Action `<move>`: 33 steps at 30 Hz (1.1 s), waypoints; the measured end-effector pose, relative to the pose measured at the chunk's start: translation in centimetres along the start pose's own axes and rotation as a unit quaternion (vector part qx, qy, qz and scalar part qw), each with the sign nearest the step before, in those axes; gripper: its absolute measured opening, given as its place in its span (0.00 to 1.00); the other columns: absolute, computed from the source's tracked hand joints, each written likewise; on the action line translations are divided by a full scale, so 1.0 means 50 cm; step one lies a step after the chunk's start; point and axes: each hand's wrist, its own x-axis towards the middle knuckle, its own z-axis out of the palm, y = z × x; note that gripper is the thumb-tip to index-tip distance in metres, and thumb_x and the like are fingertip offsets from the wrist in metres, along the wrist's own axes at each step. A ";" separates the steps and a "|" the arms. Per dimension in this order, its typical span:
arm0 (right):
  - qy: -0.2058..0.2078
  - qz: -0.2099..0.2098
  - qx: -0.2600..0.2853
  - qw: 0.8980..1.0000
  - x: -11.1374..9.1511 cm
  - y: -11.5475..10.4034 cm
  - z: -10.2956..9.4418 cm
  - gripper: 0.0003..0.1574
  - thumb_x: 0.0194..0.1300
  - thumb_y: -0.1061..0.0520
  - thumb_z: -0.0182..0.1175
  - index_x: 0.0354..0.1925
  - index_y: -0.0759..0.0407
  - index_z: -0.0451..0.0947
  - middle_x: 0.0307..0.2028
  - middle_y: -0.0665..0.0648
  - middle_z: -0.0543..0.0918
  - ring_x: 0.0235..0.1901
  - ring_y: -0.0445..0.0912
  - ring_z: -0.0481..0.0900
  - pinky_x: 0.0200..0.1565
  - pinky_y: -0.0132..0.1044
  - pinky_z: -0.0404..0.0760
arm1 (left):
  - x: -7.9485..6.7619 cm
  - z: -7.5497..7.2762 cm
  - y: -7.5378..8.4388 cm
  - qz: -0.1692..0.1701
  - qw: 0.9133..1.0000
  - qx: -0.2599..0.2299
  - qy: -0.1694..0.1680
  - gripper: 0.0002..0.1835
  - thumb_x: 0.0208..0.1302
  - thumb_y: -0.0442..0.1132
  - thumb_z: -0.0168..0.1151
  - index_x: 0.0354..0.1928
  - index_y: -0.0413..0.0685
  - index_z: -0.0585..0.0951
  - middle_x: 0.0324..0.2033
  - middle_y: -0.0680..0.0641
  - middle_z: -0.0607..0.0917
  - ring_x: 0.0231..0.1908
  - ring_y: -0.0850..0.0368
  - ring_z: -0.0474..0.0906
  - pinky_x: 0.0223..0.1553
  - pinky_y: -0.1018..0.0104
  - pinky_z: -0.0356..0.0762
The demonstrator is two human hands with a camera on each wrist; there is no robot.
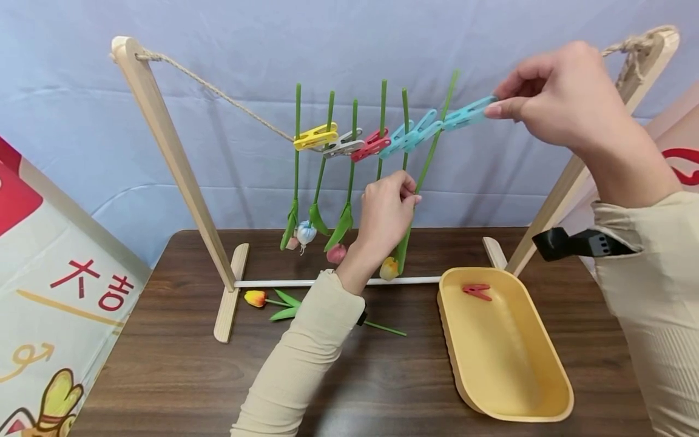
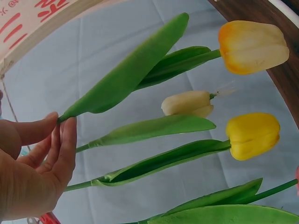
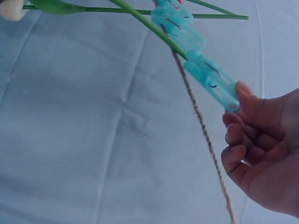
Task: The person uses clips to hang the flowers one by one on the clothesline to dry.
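Observation:
My right hand (image 1: pixel 570 100) pinches the handle end of a light-blue clothespin (image 1: pixel 468 114); its tip meets the upper stem of an artificial tulip (image 1: pixel 434 145). Lower on that green stem, the thumb and fingers of my left hand (image 1: pixel 384 209) pinch it. In the left wrist view, this tulip's white-and-orange bloom (image 2: pixel 254 46) points away from the hand. Several tulips hang bloom-down from the twine (image 1: pixel 218 91), held by a yellow clothespin (image 1: pixel 315 137), a grey clothespin (image 1: pixel 343 144), a red clothespin (image 1: pixel 371 145) and light-blue ones. My left forearm hides part of the blooms.
Wooden posts (image 1: pixel 175 164) hold the twine's ends, with a white rod (image 1: pixel 278 283) between their feet. A loose orange-yellow tulip (image 1: pixel 255 298) lies on the brown table (image 1: pixel 164 364), partly behind my left sleeve. A yellow basin (image 1: pixel 505 413) at right contains a red clothespin (image 1: pixel 477 291).

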 end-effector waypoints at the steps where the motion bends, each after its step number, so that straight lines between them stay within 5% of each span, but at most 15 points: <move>1: -0.002 0.002 -0.007 1.000 0.005 -0.003 -0.002 0.12 0.56 0.57 0.64 0.33 0.68 0.81 0.13 0.38 0.73 0.18 0.36 0.66 0.22 0.29 0.61 | -0.001 0.000 0.002 -0.002 1.000 0.000 0.000 0.05 0.57 0.37 0.64 0.31 0.43 0.80 0.24 0.51 0.81 0.28 0.59 0.75 0.33 0.69 0.69; 7: -0.027 0.013 -0.053 0.998 0.022 -0.012 -0.004 0.12 0.58 0.58 0.62 0.33 0.68 0.81 0.12 0.36 0.72 0.17 0.36 0.66 0.23 0.31 0.62 | -0.002 0.001 0.003 -0.002 1.000 0.002 0.001 0.04 0.57 0.37 0.64 0.31 0.43 0.79 0.24 0.51 0.80 0.28 0.60 0.75 0.34 0.68 0.69; 19: -0.083 0.013 -0.062 0.994 0.025 -0.018 0.013 0.12 0.58 0.56 0.63 0.29 0.66 0.82 0.17 0.51 0.77 0.19 0.42 0.67 0.23 0.33 0.63 | 0.000 0.002 -0.001 0.032 0.999 0.020 0.005 0.03 0.58 0.35 0.63 0.30 0.42 0.79 0.24 0.51 0.81 0.27 0.58 0.76 0.35 0.63 0.70; 33: -0.099 0.020 -0.045 0.994 0.020 -0.018 0.024 0.14 0.59 0.54 0.61 0.33 0.66 0.82 0.19 0.51 0.79 0.20 0.43 0.69 0.23 0.34 0.64 | -0.001 0.012 0.007 0.054 0.998 0.023 0.002 0.03 0.57 0.34 0.63 0.30 0.43 0.78 0.24 0.50 0.80 0.28 0.57 0.76 0.33 0.63 0.70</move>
